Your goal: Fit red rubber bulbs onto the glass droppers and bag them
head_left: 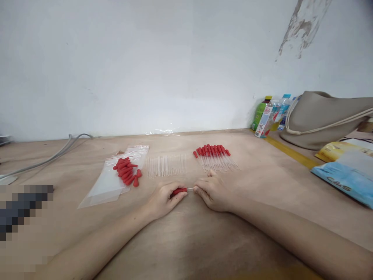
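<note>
Between finger and thumb, my left hand (pixel 163 199) grips a red rubber bulb (pixel 180 191). My right hand (pixel 212 193) is closed on a thin glass dropper tube (pixel 190 189), whose visible end meets the bulb's mouth. The rest of the tube is hidden by my fingers. Beyond my left hand, loose red bulbs (pixel 125 171) lie in a heap on clear plastic zip bags (pixel 101 188). A row of bare glass tubes (pixel 166 165) lies in the middle. Just past my right hand is a row of droppers (pixel 214 155) with red bulbs on their tubes.
Drink bottles (pixel 264 116) and a grey-beige bag (pixel 323 116) stand at the back right by the wall. Nearer on the right lies a blue and yellow tissue pack (pixel 344 179). Grey cables (pixel 58 153) cross the table's left side; a blurred dark object (pixel 23 210) sits near left.
</note>
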Tool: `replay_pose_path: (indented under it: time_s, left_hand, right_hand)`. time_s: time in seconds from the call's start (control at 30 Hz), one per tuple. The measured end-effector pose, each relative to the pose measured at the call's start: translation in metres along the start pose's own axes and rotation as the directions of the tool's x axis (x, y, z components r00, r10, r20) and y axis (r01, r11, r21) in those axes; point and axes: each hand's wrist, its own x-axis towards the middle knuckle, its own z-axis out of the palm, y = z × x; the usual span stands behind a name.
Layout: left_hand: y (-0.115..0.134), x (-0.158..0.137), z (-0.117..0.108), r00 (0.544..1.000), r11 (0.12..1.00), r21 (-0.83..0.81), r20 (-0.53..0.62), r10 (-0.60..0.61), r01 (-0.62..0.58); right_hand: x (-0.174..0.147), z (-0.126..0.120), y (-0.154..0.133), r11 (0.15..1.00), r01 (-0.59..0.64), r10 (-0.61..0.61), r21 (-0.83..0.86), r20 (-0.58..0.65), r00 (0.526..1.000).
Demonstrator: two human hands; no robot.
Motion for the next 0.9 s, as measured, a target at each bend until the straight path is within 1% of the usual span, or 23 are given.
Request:
replay_pose_path:
  time_s: [0.07, 0.17, 0.2, 0.23, 0.3, 0.37, 0.47, 0.57, 0.63, 0.67, 0.7, 0.77, 0.83, 0.9]
  left_hand:
    - [-0.002, 0.001, -0.002, 0.999, 0.999, 0.01, -0.03, 0.038, -0.038]
    - [-0.006, 0.002, -0.007, 0.99, 0.99, 0.061, -0.061, 0.128, -0.124]
    - [-0.007, 0.002, -0.009, 0.988, 0.988, 0.086, -0.08, 0.135, -0.129]
    - [-0.008, 0.001, -0.009, 0.986, 0.987, 0.111, -0.108, 0.125, -0.113]
    - [-0.01, 0.001, -0.01, 0.985, 0.988, 0.149, -0.162, 0.063, -0.038]
    - [-0.012, 0.0, -0.009, 0.985, 0.987, 0.155, -0.172, -0.012, 0.039]
    - [-0.013, -0.001, -0.008, 0.987, 0.986, 0.141, -0.145, -0.068, 0.089]
    - [-0.013, -0.001, -0.008, 0.989, 0.987, 0.134, -0.133, -0.066, 0.084]
    - [-0.013, 0.0, -0.008, 0.992, 0.99, 0.125, -0.113, -0.056, 0.07]
    - [-0.013, 0.0, -0.009, 0.993, 0.99, 0.122, -0.105, -0.052, 0.065]
    - [-0.013, 0.001, -0.009, 0.994, 0.991, 0.119, -0.099, -0.05, 0.062]
    - [-0.013, 0.002, -0.009, 0.994, 0.991, 0.116, -0.094, -0.051, 0.062]
    - [-0.013, 0.002, -0.009, 0.994, 0.991, 0.115, -0.093, -0.053, 0.064]
    - [-0.013, 0.002, -0.009, 0.994, 0.991, 0.115, -0.091, -0.055, 0.065]
  right_hand:
    - [0.002, -0.006, -0.005, 0.999, -0.012, 0.013, -0.03, 0.024, 1.0]
    - [0.006, -0.018, -0.012, 0.998, -0.017, 0.023, -0.066, 0.08, 0.997]
    - [0.007, -0.022, -0.012, 0.997, -0.039, 0.045, -0.063, 0.102, 0.994]
    - [0.009, -0.025, -0.011, 0.996, -0.081, 0.086, -0.048, 0.118, 0.989]
    - [0.014, -0.031, -0.004, 0.977, -0.212, 0.209, 0.011, 0.131, 0.969]
    - [0.022, -0.035, 0.009, 0.936, -0.345, 0.337, 0.068, 0.113, 0.935]
    - [0.037, -0.035, 0.031, 0.881, -0.468, 0.466, 0.068, 0.049, 0.883]
    - [0.051, -0.026, 0.045, 0.805, -0.594, 0.592, -0.001, -0.076, 0.803]
    - [0.058, -0.017, 0.048, 0.747, -0.656, 0.639, -0.108, -0.152, 0.754]
    - [0.061, -0.012, 0.048, 0.727, -0.665, 0.642, -0.168, -0.176, 0.746]
    - [0.064, -0.007, 0.048, 0.714, -0.663, 0.635, -0.225, -0.19, 0.749]
    - [0.069, 0.001, 0.046, 0.709, -0.633, 0.607, -0.311, -0.189, 0.772]
    - [0.073, 0.007, 0.045, 0.708, -0.615, 0.604, -0.347, -0.154, 0.782]
    - [0.079, 0.011, 0.044, 0.696, -0.63, 0.641, -0.346, -0.097, 0.761]
